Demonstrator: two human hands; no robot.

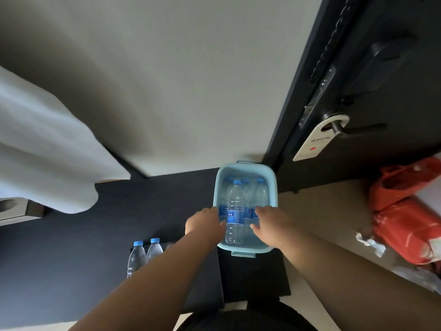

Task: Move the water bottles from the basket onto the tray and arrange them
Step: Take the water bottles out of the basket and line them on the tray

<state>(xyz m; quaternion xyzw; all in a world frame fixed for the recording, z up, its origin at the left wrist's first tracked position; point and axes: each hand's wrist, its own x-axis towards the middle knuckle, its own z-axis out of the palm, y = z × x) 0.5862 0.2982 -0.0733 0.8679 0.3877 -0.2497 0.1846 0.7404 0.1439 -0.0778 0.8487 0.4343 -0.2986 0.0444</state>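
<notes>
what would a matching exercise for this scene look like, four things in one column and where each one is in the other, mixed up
Things
1. basket
2. two standing bottles
3. door hanger
4. orange bag

Places
A. far right of the view
B. on the dark tray, left of the basket
C. hung on the door handle
D. the left hand and the right hand reach into it

Pairs: 1-D, 2-B, 3-C, 4-A
</notes>
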